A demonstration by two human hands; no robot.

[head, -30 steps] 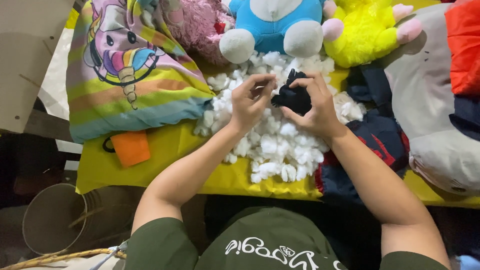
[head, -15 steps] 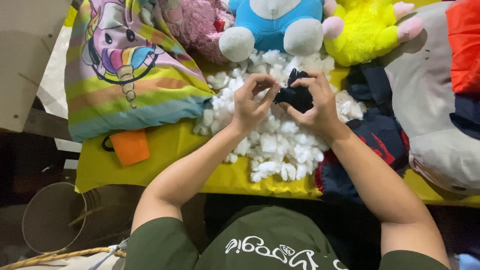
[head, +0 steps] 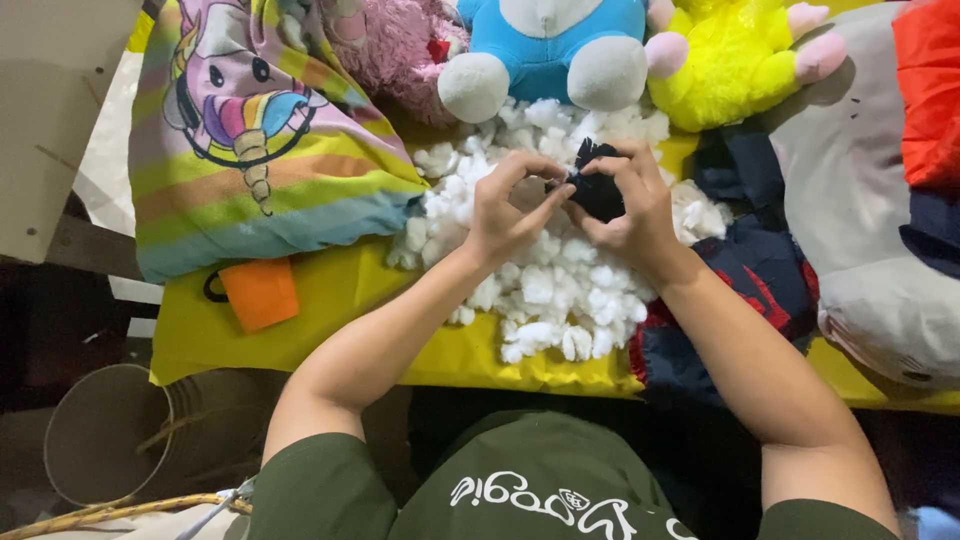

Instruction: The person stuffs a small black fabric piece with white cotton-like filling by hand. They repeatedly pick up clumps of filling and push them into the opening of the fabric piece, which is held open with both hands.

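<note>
My right hand point(head: 635, 205) grips a small dark navy fabric piece point(head: 600, 190) above a heap of white stuffing tufts point(head: 560, 290). My left hand point(head: 508, 205) meets it from the left, its fingertips pinching at the fabric's edge, a bit of white stuffing showing under the fingers. Both hands hover over the pile, which lies on a yellow sheet point(head: 340, 290).
A striped unicorn pillow point(head: 260, 130) lies left, an orange tag point(head: 260, 292) below it. Behind the pile sit a pink plush point(head: 385, 45), a blue-and-white plush point(head: 555, 50) and a yellow plush point(head: 735, 60). A grey-and-red plush point(head: 880, 200) and navy-red fabric point(head: 740, 290) are right. A round bin point(head: 100, 435) stands lower left.
Both hands stay over the stuffing pile. The left fingers have closed in more onto the dark fabric piece, which the right hand has turned slightly.
</note>
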